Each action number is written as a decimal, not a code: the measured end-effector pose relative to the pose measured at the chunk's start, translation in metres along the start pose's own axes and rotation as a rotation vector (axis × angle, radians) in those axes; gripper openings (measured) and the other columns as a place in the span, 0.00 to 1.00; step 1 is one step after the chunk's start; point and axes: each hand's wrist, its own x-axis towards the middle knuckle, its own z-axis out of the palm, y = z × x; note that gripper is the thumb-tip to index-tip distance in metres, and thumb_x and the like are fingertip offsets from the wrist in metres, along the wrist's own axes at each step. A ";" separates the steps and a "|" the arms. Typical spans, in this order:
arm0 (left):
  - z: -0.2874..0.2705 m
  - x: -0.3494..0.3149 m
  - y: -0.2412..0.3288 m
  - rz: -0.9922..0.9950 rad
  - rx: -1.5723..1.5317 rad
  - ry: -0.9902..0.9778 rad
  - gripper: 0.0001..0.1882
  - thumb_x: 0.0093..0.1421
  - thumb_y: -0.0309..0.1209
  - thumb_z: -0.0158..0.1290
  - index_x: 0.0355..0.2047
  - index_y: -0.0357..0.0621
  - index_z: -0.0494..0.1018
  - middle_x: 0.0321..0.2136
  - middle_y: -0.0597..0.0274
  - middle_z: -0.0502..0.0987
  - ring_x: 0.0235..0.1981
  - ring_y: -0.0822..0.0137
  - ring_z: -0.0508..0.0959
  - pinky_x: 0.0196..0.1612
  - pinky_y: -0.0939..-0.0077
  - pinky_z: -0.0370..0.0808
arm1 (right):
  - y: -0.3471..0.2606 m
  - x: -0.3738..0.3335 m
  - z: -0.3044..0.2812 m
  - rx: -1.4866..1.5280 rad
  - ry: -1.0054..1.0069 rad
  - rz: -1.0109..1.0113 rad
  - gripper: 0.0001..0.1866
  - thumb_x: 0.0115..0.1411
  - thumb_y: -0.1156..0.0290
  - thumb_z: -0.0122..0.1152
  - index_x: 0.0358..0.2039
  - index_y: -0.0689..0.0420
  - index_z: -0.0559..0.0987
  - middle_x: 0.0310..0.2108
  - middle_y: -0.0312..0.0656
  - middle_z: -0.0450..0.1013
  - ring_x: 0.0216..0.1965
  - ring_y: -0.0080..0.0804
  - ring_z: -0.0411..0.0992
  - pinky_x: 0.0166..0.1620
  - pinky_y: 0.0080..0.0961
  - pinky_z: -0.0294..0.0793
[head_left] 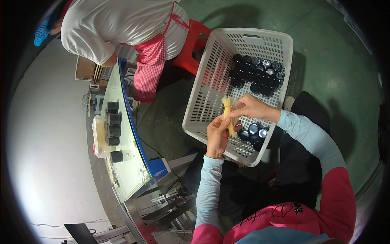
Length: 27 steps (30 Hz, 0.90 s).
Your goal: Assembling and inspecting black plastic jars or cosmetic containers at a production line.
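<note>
Over the near part of a white plastic crate (202,87), my left hand (217,137) is closed round a narrow bundle of pale yellow strands (227,106). The bundle stands nearly upright, gathered in the middle, with its ends fanning out. My right hand (252,108) comes in from the right, its thumb and fingers pinched together against the bundle's side. What exactly those fingertips grip is too small to tell. Below my hands, several round black containers (255,134) with shiny tops lie in the crate. A larger group of black containers (260,75) fills its far part.
To the left, a long work table (129,156) with a blue edge bears a row of black jars (113,131) and a bag of pale yellow material (98,136). A co-worker in a checked apron (147,69) sits on a red stool (191,49) beyond. Cables (174,189) hang under the table.
</note>
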 end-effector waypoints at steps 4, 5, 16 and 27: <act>-0.004 0.001 -0.004 0.021 0.049 0.036 0.15 0.58 0.29 0.46 0.40 0.28 0.65 0.34 0.49 0.73 0.34 0.60 0.76 0.38 0.64 0.76 | -0.002 0.000 0.001 0.091 -0.056 0.085 0.12 0.47 0.68 0.61 0.22 0.65 0.75 0.14 0.30 0.62 0.14 0.11 0.56 0.16 0.12 0.51; -0.004 0.001 -0.004 0.028 0.039 0.038 0.15 0.58 0.29 0.47 0.40 0.27 0.65 0.34 0.49 0.73 0.33 0.60 0.76 0.38 0.65 0.76 | -0.001 0.001 0.001 0.141 -0.075 0.105 0.11 0.48 0.68 0.60 0.21 0.64 0.74 0.13 0.29 0.61 0.13 0.11 0.55 0.15 0.12 0.49; 0.000 -0.002 -0.016 0.206 0.385 0.173 0.17 0.57 0.28 0.48 0.42 0.26 0.65 0.30 0.51 0.75 0.26 0.66 0.77 0.29 0.75 0.77 | 0.019 0.010 0.009 -0.074 -0.004 -0.002 0.10 0.42 0.71 0.54 0.14 0.66 0.71 0.10 0.35 0.61 0.13 0.19 0.57 0.16 0.20 0.53; -0.006 0.006 -0.030 0.490 1.224 0.157 0.21 0.53 0.21 0.45 0.50 0.33 0.59 0.25 0.53 0.73 0.19 0.70 0.75 0.21 0.79 0.73 | 0.031 0.010 0.022 -0.144 0.038 0.080 0.07 0.45 0.75 0.53 0.17 0.67 0.73 0.12 0.42 0.67 0.13 0.25 0.66 0.18 0.25 0.64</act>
